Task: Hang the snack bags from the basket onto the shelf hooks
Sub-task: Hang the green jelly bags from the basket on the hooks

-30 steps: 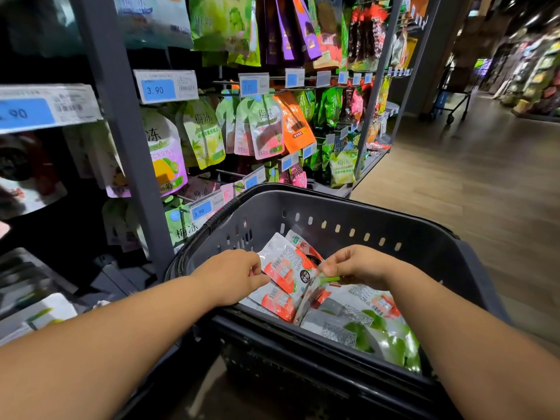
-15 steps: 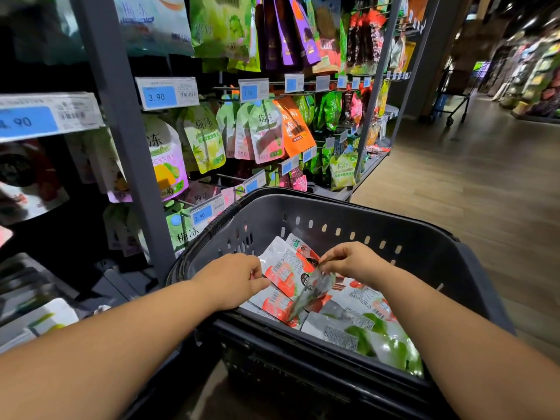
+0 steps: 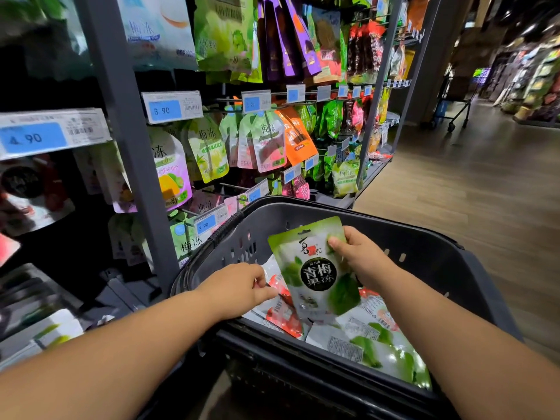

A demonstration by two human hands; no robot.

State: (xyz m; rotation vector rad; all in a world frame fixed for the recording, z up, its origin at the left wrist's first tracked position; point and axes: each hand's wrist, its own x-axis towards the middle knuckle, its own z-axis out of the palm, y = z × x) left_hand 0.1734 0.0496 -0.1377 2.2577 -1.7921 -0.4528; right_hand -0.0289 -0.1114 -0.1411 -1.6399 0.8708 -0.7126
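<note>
One green bag (image 3: 315, 268) lifted — right hand (image 3: 360, 259) pinching it; left hand (image 3: 239, 286) pinching red bag (image 3: 281, 316)

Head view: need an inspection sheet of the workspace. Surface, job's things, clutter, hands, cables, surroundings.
Surface: dark plastic basket, perforated walls, beside the rack.
Job's things: green snack bag held upright over the basket, hang hole at top; red-and-white bag and more green bags lie loose inside; shelf hooks mostly carry hanging bags.
Clutter: pale packs low on the left, blurred.
Grippers: right hand grips the green snack bag's upper right corner; left hand pinches the red-and-white bag's edge.
Cables: nothing seen.
Surroundings: price tags on the rack, wooden floor, trolley down the aisle.
</note>
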